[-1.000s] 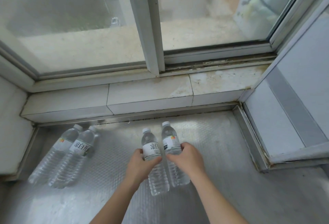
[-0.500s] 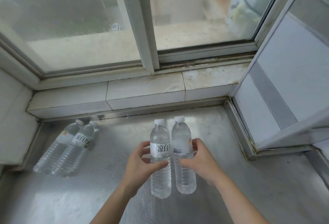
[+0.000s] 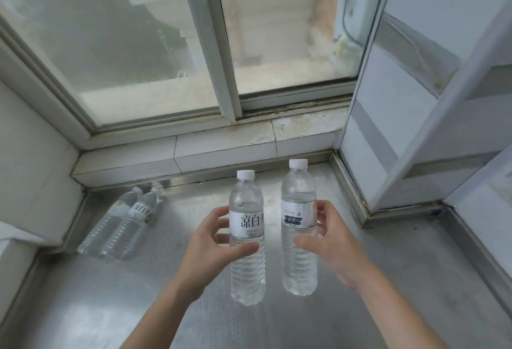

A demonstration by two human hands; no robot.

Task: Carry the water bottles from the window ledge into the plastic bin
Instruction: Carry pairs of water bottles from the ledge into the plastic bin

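My left hand (image 3: 210,249) grips a clear water bottle (image 3: 246,268) with a white cap and white label, held upright above the metal ledge (image 3: 166,307). My right hand (image 3: 329,246) grips a second clear water bottle (image 3: 299,268), also upright, a little higher and to the right. The two held bottles are slightly apart. Two more water bottles (image 3: 122,226) lie side by side on the ledge at the left, caps pointing toward the window. No plastic bin is in view.
A sliding window (image 3: 221,44) with a white frame runs along the back above a tiled sill (image 3: 221,143). A white wall closes the left side. A white panel structure (image 3: 415,99) stands at the right, with a raised metal lip at its base.
Both hands have lifted the two bottles off the ledge, stood them upright and drawn them slightly apart. The view has tilted up and shifted left.
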